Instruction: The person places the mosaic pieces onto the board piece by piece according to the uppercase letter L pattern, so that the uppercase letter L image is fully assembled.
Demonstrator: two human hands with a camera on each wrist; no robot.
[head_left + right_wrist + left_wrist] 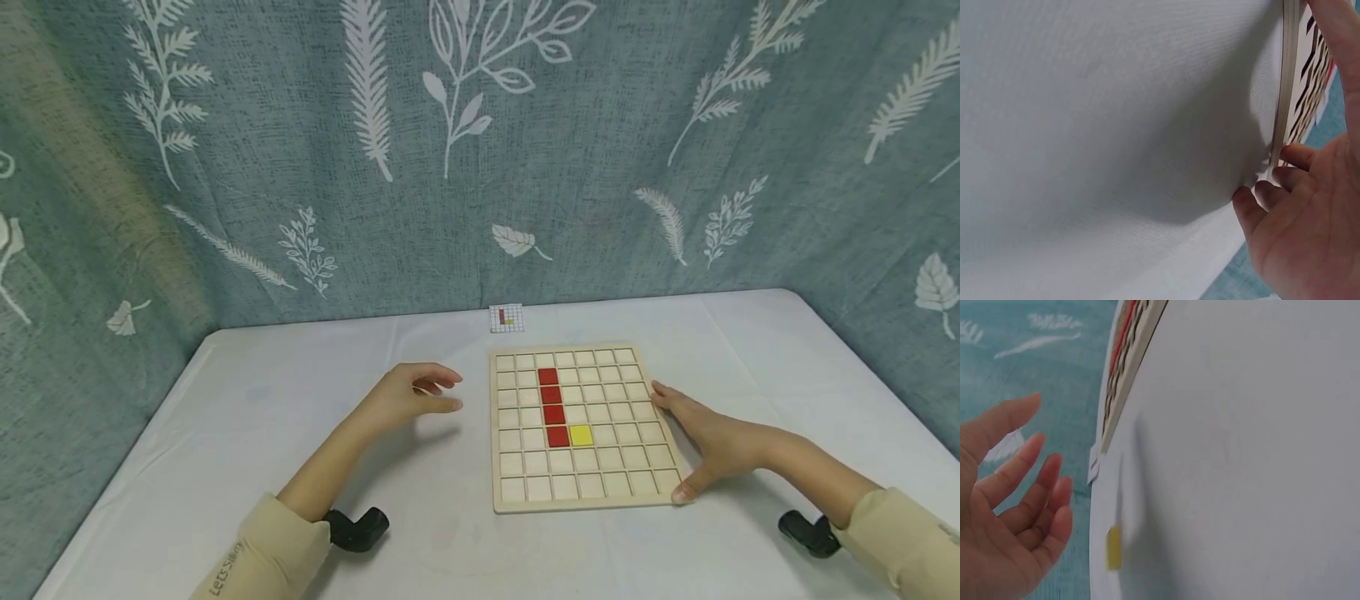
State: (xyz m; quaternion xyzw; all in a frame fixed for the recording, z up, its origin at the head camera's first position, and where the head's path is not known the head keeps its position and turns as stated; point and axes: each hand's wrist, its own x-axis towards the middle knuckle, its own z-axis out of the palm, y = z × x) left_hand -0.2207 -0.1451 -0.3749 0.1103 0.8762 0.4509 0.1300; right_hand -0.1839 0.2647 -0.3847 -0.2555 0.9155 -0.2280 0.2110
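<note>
A square wooden grid board lies on the white table. Several red tiles run in a column in its cells, and one yellow tile sits right of the lowest red one. My right hand touches the board's right side, thumb at the near corner and fingertips farther up the edge. Left of the board, my left hand is held above the table, fingers loosely bent with nothing between them. In the left wrist view a small yellow piece shows beyond its fingertips; the head view does not show it.
A small card printed with a coloured grid lies behind the board, near the table's back edge. A patterned blue-green cloth hangs behind the table. Black pieces stick out by both sleeves.
</note>
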